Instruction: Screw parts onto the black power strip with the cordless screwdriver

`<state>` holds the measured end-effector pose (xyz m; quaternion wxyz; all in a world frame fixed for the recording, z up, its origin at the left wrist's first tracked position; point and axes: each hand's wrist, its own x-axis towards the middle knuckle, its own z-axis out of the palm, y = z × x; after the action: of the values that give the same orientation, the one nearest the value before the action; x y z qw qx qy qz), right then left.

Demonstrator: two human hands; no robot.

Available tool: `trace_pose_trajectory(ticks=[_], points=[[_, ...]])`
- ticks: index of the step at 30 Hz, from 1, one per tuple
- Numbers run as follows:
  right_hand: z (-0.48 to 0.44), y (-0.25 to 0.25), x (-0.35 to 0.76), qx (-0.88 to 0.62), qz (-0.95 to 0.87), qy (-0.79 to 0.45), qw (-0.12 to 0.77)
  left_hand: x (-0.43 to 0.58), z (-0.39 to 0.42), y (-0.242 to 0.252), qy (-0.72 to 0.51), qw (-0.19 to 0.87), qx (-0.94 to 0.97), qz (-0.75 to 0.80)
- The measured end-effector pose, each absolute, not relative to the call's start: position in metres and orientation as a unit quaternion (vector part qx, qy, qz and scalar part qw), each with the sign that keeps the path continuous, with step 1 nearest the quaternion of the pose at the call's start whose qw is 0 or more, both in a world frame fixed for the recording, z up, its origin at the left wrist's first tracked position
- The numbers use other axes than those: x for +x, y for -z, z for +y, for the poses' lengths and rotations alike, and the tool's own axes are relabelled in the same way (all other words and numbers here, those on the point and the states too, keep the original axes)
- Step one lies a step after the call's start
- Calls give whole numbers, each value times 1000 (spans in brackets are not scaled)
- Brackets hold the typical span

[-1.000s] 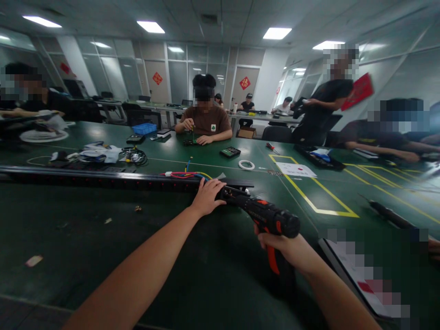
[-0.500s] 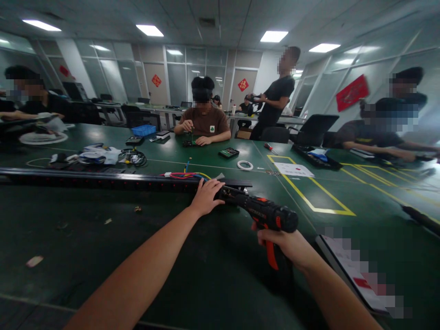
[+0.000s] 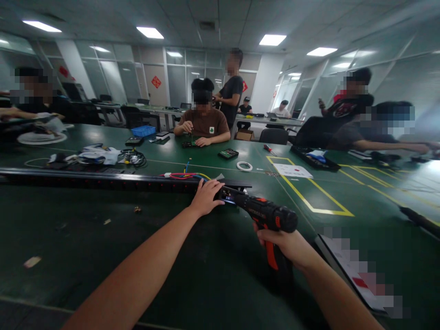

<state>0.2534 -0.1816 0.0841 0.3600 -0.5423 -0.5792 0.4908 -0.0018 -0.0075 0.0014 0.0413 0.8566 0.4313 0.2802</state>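
Note:
My right hand (image 3: 287, 245) is closed around the grip of a black and orange cordless screwdriver (image 3: 264, 215), whose nose points left at the end of a long black power strip (image 3: 103, 181). A small light glows at the tool's tip. My left hand (image 3: 206, 197) presses down on the strip near its right end, fingers curled over its top edge. Red, blue and yellow wires (image 3: 184, 175) lie just behind the strip.
The green table (image 3: 103, 256) carries scraps of paper, a small screw, a tape roll (image 3: 246, 165), cables (image 3: 132, 158), a blue bin (image 3: 144, 130) and a yellow marked rectangle (image 3: 309, 192). A seated person (image 3: 202, 121) works opposite; others sit or stand around. A document (image 3: 357, 275) lies at right.
A light has come on at the screwdriver's tip. A standing person in the background walked from right to left behind the seated one. My hands have barely moved.

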Motion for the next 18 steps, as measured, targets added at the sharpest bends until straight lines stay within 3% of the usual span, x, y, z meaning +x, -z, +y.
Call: trace_pose_trajectory(ticks=[18], points=[[-178, -76, 261, -537, -596, -483, 350, -2, -7, -3, -277, 45, 858, 429]])
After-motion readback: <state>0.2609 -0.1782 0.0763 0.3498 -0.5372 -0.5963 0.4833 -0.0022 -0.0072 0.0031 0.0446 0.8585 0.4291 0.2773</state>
